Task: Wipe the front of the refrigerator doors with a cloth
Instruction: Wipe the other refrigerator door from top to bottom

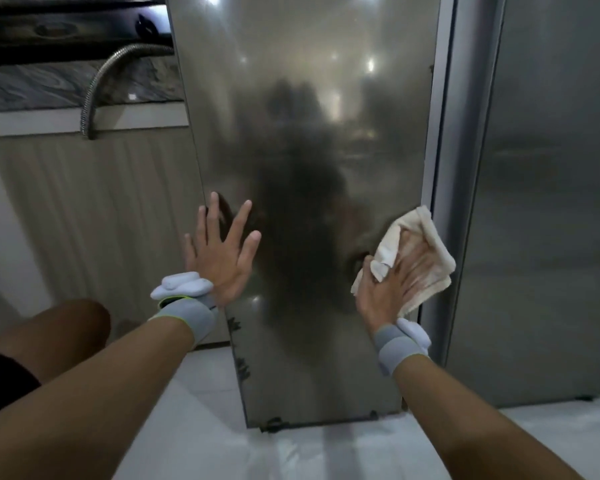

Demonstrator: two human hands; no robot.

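Note:
The left refrigerator door [309,98] is shiny steel and fills the middle of the head view, with a dark blurred reflection on it. The right door [548,202] stands beside it, past a vertical grey strip [461,133]. My right hand [392,282] presses a crumpled cream cloth [426,258] flat against the left door's lower right edge. My left hand [222,251] rests with fingers spread on the same door's lower left edge, holding nothing. Both wrists wear grey bands.
A wood-grain cabinet front [94,216] stands to the left under a marbled counter [49,84], with a flexible metal hose [94,91] hanging over it. My bare knee [59,337] is low on the left. White floor tiles [309,455] run below the doors.

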